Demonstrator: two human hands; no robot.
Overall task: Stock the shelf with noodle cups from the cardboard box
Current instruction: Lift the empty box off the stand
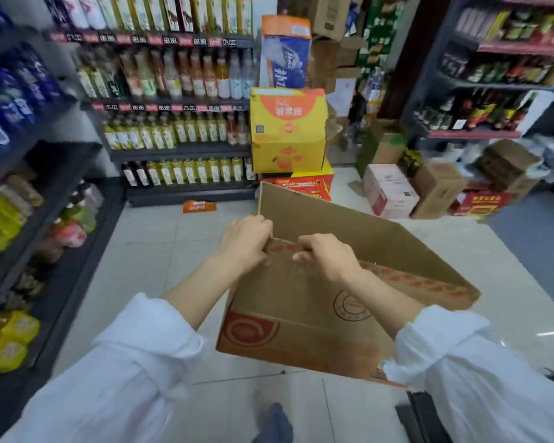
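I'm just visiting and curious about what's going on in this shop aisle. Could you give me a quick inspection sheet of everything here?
Surface: pale tiled floor.
Job's things: cardboard box held up and tilted, flaps open; no noodle cups visible.
Clutter: stacked yellow carton, blue carton, red carton, pink carton, brown cartons; orange label on the floor.
Hands: left hand and right hand both grip the box's near flap.
Cables: nothing seen.
Surroundings: bottle shelves ahead, packet shelves at left, another shelf at right.
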